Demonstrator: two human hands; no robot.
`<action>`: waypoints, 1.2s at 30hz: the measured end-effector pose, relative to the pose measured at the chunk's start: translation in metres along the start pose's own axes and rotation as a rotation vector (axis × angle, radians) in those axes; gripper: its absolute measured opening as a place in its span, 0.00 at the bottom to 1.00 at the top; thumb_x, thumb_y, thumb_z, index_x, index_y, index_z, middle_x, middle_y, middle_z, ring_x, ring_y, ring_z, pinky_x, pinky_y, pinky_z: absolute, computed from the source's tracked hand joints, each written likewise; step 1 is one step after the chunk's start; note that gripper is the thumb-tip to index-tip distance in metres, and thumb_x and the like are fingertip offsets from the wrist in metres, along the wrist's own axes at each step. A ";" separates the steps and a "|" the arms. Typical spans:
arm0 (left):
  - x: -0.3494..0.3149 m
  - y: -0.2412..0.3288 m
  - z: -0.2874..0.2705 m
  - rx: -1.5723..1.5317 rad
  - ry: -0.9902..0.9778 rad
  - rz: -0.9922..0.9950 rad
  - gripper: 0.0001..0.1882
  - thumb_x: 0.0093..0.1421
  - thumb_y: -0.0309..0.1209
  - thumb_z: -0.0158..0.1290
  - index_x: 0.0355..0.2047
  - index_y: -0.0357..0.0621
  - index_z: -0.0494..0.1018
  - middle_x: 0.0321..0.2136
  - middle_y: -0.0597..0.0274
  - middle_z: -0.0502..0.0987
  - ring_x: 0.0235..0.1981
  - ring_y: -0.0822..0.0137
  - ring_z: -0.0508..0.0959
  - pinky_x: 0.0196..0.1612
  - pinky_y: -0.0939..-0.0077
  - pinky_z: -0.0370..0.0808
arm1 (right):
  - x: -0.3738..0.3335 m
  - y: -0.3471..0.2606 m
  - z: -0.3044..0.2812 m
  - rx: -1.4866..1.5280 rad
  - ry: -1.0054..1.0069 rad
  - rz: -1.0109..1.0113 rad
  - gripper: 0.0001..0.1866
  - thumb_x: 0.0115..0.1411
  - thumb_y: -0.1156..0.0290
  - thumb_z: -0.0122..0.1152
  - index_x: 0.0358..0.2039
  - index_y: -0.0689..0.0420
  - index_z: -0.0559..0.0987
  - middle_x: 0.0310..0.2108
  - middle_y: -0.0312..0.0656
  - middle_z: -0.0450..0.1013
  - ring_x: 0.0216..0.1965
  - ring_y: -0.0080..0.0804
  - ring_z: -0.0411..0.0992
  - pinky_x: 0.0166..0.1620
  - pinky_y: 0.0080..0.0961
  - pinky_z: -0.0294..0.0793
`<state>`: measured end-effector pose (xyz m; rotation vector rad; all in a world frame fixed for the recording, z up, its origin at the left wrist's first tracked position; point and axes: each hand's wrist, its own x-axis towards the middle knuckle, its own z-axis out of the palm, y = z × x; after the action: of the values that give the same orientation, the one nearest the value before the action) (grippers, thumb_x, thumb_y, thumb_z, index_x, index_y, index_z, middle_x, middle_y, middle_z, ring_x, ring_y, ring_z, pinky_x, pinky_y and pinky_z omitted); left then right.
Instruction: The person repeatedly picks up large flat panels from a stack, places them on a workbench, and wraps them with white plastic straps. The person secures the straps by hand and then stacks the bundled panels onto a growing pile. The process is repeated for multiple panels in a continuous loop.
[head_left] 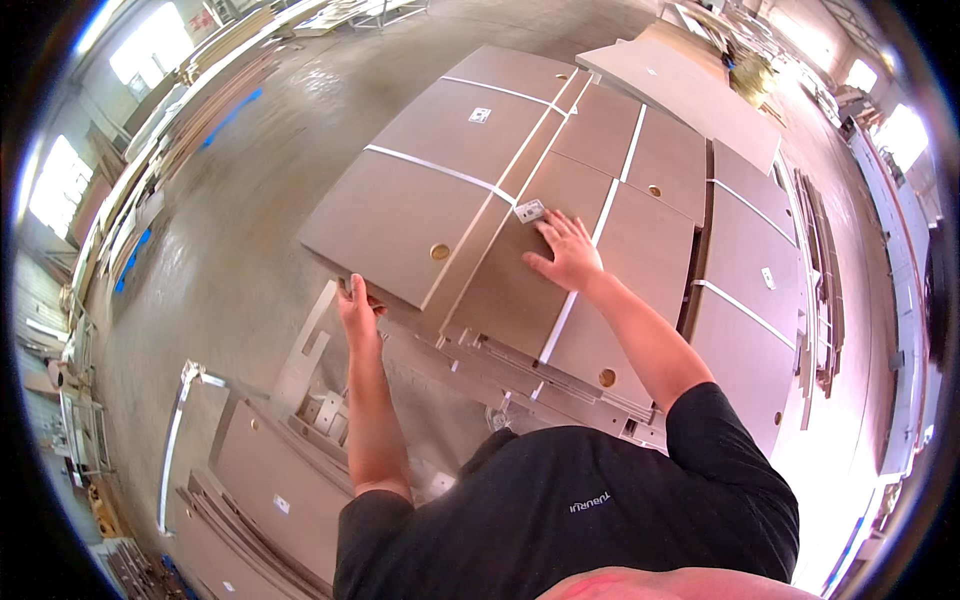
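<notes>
My left hand (360, 308) is at the near edge of a grey-brown panel (400, 225), with its fingers curled round that edge. This panel lies on top of the left-hand stack, held by white straps (430, 168), and has a round hole (439, 252) near its near corner. My right hand (572, 256) rests flat with fingers spread on the neighbouring panel (520, 270). Its fingertips are close to a small white label (529, 211). A white strap (606, 212) runs beneath or beside that palm; which one is hidden.
More strapped panels (740, 250) stand to the right, and a large pale board (690, 95) lies beyond. At the lower left another panel stack (265, 465) sits beside a white strapped frame (175, 450). Long boards (200, 110) line the left wall along the concrete floor (260, 180).
</notes>
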<state>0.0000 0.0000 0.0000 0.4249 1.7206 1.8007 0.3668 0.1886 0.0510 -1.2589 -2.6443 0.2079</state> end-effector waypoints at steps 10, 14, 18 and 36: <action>-0.356 -0.196 -0.067 0.109 -0.165 -0.427 0.16 0.70 0.37 0.52 0.52 0.40 0.73 0.28 0.62 0.77 0.23 0.73 0.73 0.28 0.76 0.73 | -0.268 -0.110 -0.053 0.537 -0.202 -0.533 0.31 0.60 0.51 0.67 0.59 0.54 0.75 0.63 0.45 0.70 0.65 0.45 0.66 0.70 0.43 0.60; -0.489 -0.267 -0.091 0.159 -0.294 -0.487 0.18 0.67 0.37 0.56 0.51 0.38 0.75 0.33 0.62 0.80 0.32 0.70 0.78 0.37 0.73 0.77 | -0.337 -0.124 -0.023 0.748 -0.297 -0.677 0.20 0.59 0.61 0.70 0.50 0.55 0.81 0.52 0.44 0.79 0.53 0.45 0.77 0.55 0.37 0.76; -0.589 -0.275 -0.130 0.424 -0.281 -0.374 0.18 0.67 0.39 0.56 0.50 0.38 0.77 0.37 0.61 0.82 0.37 0.69 0.80 0.43 0.70 0.77 | -0.398 -0.145 0.020 0.724 -0.538 -0.718 0.14 0.62 0.63 0.68 0.46 0.54 0.84 0.46 0.45 0.81 0.49 0.44 0.79 0.51 0.35 0.78; -0.758 -0.264 -0.424 0.255 0.402 -0.285 0.17 0.65 0.37 0.55 0.48 0.38 0.78 0.28 0.61 0.81 0.28 0.71 0.80 0.36 0.72 0.78 | -0.551 -0.359 0.119 0.450 -1.049 -0.699 0.20 0.64 0.49 0.61 0.31 0.53 0.86 0.27 0.43 0.82 0.29 0.40 0.80 0.37 0.33 0.78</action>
<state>0.3745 -0.8085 -0.1702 -0.0926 2.1711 1.5371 0.4078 -0.4696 -0.0560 0.0425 -3.2816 1.5583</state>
